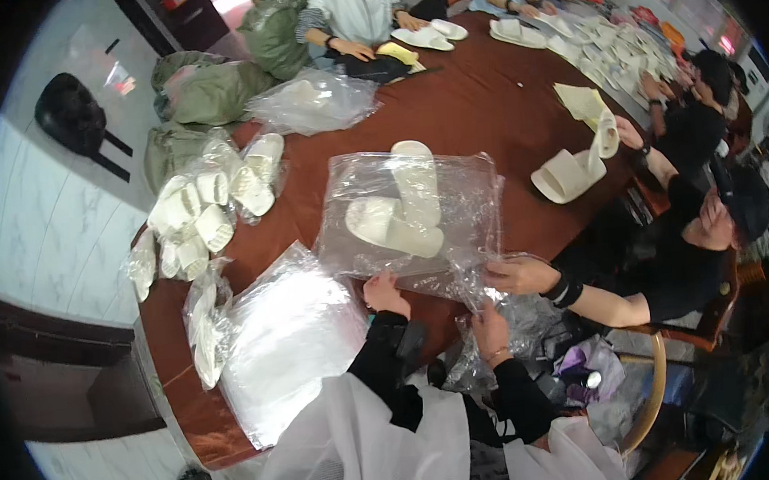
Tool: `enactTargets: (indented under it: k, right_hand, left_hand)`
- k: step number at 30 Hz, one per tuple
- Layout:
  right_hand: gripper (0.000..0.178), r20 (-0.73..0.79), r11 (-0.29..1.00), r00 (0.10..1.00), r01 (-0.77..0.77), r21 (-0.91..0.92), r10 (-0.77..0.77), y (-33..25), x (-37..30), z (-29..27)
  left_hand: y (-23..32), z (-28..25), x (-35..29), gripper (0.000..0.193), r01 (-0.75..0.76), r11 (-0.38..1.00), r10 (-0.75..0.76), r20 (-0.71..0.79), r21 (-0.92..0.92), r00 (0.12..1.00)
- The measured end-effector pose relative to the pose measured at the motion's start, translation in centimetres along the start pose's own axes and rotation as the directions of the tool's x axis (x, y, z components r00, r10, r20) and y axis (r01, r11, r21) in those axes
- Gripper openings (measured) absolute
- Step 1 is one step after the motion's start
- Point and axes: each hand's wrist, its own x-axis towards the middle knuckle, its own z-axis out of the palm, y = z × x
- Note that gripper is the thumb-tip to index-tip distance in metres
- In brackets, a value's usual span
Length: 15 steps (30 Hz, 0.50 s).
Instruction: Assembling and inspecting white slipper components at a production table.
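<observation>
A clear plastic bag [470, 194] lies on the brown-covered table with a pair of white slippers [415, 189] in or under it; which of the two, I cannot tell. My left hand [387, 297] has its fingers closed at the bag's near edge. Farther right, my right hand [491, 332] pinches gathered film at the bag's near right corner. Just above it, a co-worker's hand [523, 277] reaches in from the right and touches the same crumpled plastic. Left of my left hand is a stack of flat clear bags [289, 336].
Bagged white slippers [191, 213] are piled at the table's left edge. A co-worker at right holds another slipper [607, 135] beside yellowish paper [578, 102]. More slippers [612, 55] cover the far right. Crumpled plastic and a chair [654, 391] stand by my right side.
</observation>
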Motion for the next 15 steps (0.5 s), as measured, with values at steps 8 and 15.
enactTargets:
  k: [8, 15]
  right_hand:
    - [0.031, -0.159, 0.988, 0.977, 0.13, -0.082, -0.142, 0.8, 0.3, -1.8]
    - [0.017, -0.081, 0.923, 0.99, 0.135, 0.36, -0.114, -8.1, -1.7, -6.2]
  left_hand:
    - [10.2, -1.8, -10.0, 0.022, -0.035, 0.944, 0.127, 0.264, -0.329, 0.956]
    - [15.0, -22.3, -13.8, 0.022, -0.196, 0.956, 0.217, 0.077, -0.218, 0.973]
